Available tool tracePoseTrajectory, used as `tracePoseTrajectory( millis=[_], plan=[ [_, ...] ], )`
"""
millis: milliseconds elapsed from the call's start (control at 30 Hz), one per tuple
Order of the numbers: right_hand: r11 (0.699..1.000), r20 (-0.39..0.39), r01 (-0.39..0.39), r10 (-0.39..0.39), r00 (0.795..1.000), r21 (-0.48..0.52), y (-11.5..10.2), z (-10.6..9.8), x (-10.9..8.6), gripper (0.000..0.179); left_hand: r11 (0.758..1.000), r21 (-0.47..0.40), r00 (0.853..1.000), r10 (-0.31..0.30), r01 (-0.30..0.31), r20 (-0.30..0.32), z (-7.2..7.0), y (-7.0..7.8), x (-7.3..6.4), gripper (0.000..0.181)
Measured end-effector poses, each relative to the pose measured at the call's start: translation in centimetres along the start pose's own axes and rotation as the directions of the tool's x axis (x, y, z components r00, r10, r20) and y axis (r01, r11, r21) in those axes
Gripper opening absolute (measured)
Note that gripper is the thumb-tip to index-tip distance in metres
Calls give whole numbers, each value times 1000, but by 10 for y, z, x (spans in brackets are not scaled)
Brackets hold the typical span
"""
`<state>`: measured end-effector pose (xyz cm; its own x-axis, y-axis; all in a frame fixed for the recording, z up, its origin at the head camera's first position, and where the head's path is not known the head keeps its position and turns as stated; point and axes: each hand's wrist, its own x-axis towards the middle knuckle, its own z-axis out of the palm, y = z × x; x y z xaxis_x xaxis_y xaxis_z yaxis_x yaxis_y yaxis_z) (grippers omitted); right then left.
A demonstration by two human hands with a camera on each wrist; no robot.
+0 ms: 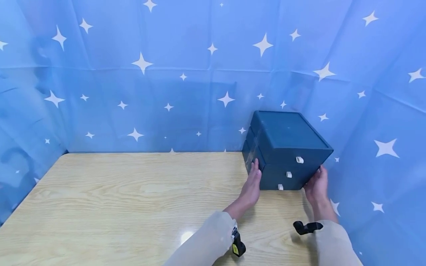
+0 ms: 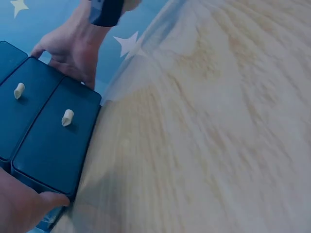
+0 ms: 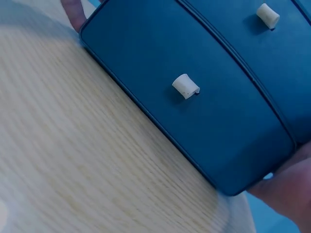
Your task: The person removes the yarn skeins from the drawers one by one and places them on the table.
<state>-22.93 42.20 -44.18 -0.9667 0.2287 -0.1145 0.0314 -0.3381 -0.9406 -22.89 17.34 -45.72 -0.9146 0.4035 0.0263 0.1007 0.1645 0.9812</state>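
1. From where I stand, the drawer box (image 1: 289, 133) is at the far R corner of the table (image 1: 133, 199), w/ the starry curtain (image 1: 179, 37) close behind & to its R.
2. Grip: L hand (image 1: 249, 186) lies along the box's L side, fingers fairly straight; R hand (image 1: 316, 184) is against the lower R side, some fingertips hidden. Box sits between them – neither hand clamped round it. Can't tell if any weight is off the table.
3. Handling (my guess): stiff walls, prob. med. weight, more if loaded. Smooth-looking faces, so maybe a bit slippery for flat palms. Not esp. fragile.
4. Best hold: both sides, low down, L & R level. I'd avoid the little white tabs (image 1: 288, 174) – pulling there would prob. slide a drawer out rather than shift the box.
5. Containers: 3 stacked drawers (image 3: 136, 63), 1 tab each, all pushed in. Contents hidden, so can't say what's inside. Tilting might let them slide.
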Motion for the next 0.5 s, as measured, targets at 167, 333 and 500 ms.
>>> tracePoseTrajectory(
  millis=[167,333,500],
  plan=[
    [999,22,-3,4,1000,-52,-2,2,-2,67,991,-129,997,-51,44,-53,-1,17,14,67],
    [999,28,-12,14,1000,-48,-4,3,-2,68,977,-201,991,-91,71,-94,0,27,26,70],
    [998,27,-17,19,999,-67,-1,1,-10,70,983,-157,988,-111,94,-103,1,21,21,69]
  ],
)
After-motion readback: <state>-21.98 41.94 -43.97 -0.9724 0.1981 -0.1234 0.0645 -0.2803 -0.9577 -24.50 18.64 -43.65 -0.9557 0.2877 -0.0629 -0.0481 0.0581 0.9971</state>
